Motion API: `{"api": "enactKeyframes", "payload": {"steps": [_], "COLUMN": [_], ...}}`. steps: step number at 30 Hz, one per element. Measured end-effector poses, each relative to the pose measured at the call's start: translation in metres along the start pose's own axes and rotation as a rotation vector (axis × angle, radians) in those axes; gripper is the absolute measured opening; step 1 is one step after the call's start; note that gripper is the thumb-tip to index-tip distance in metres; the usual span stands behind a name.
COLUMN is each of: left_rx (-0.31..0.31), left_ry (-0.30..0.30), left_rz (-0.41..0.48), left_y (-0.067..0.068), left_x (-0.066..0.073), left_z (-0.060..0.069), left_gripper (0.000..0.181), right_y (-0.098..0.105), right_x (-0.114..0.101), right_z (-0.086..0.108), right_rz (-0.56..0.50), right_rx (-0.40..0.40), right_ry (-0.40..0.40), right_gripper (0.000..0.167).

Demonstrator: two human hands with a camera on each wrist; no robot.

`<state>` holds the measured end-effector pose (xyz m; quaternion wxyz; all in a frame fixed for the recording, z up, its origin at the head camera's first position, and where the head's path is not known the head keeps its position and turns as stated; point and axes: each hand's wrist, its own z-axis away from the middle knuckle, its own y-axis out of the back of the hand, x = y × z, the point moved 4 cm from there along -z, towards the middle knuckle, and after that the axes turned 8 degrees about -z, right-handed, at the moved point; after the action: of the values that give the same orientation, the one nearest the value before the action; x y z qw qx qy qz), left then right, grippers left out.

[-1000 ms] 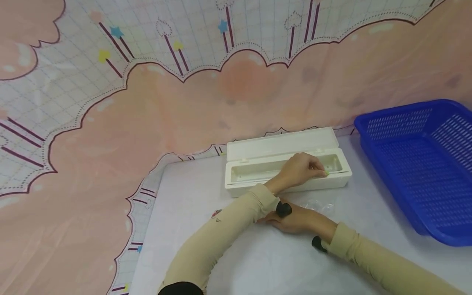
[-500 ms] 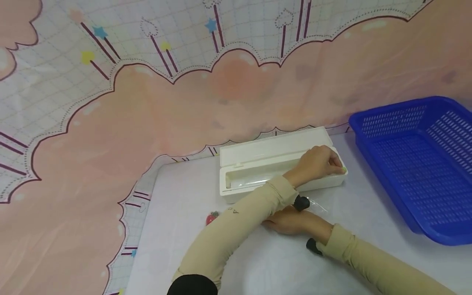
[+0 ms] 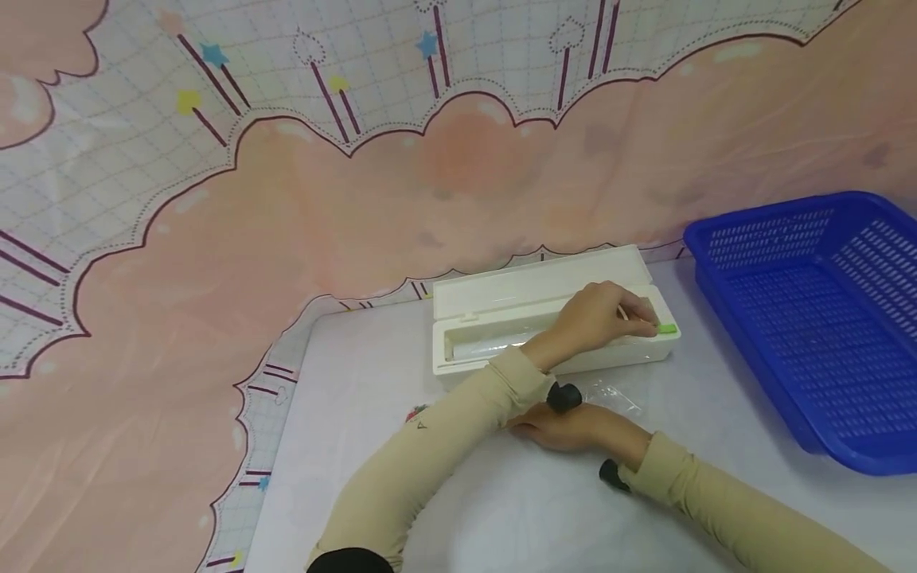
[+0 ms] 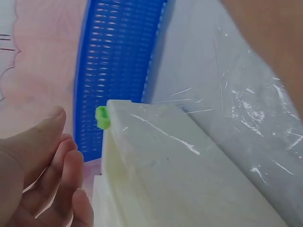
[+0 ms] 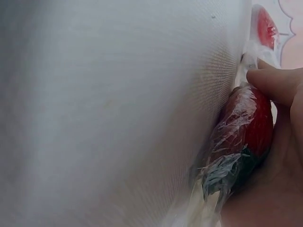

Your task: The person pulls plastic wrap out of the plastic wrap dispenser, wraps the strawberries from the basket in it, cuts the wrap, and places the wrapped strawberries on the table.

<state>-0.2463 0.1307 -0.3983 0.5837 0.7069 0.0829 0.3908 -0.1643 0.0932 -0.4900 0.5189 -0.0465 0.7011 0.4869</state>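
A long white cling film box (image 3: 458, 364) lies with its lid raised. My left hand (image 3: 598, 314) hovers over its right part, fingers loosely curled. Just beyond the fingertips, a small green slide cutter (image 3: 668, 328) sits at the box's right end; the left wrist view shows a gap between the hand (image 4: 42, 175) and that cutter (image 4: 102, 117). Under the left forearm, my right hand (image 3: 580, 426) holds a red strawberry with green leaves (image 5: 258, 125), wrapped in clear film (image 5: 227, 137). Most of it is hidden in the head view.
A blue mesh basket (image 3: 759, 382) stands at the right. Another strawberry (image 3: 415, 412) peeks out behind the left sleeve. Loose clear film (image 3: 612, 395) lies in front of the box on the white table (image 3: 358, 374). A patterned cloth (image 3: 358, 231) hangs behind.
My left hand slid the green cutter rightward to the box's end, then let go and drew back left. The right hand stays nearly where it was.
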Motion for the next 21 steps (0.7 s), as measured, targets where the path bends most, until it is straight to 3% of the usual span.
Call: {"api": "enactKeyframes", "payload": {"steps": [2, 6, 10, 13, 17, 19, 21], "left_rx": [0.008, 0.026, 0.072, 0.114, 0.162, 0.18, 0.199], "left_ry": [-0.007, -0.024, 0.002, 0.039, 0.068, 0.082, 0.1], "left_rz": [0.025, 0.06, 0.118, 0.167, 0.221, 0.256, 0.284], "left_y": [0.004, 0.008, 0.012, 0.015, 0.016, 0.015, 0.013], "left_x": [-0.003, -0.009, -0.019, -0.028, -0.039, -0.044, -0.05], "left_z": [0.008, 0.024, 0.04, 0.054, 0.073, 0.083, 0.093], "left_gripper": [0.019, 0.02, 0.018, 0.016, 0.016, 0.016, 0.017], "right_y": [0.001, 0.003, 0.003, 0.002, 0.001, 0.0, 0.0], "right_x": [0.001, 0.002, 0.005, 0.005, 0.002, 0.001, 0.0], "right_z": [0.0, -0.001, -0.003, -0.005, -0.005, -0.004, -0.004], "right_rz": [-0.051, -0.099, -0.086, 0.004, 0.232, 0.31, 0.321], "right_rx": [0.039, 0.17, 0.175, 0.111, 0.075, 0.081, 0.08], "right_ry": [-0.01, 0.066, 0.103, 0.122, 0.263, 0.33, 0.342], "right_gripper": [0.027, 0.031, 0.044, 0.035, 0.02, 0.024, 0.03]}}
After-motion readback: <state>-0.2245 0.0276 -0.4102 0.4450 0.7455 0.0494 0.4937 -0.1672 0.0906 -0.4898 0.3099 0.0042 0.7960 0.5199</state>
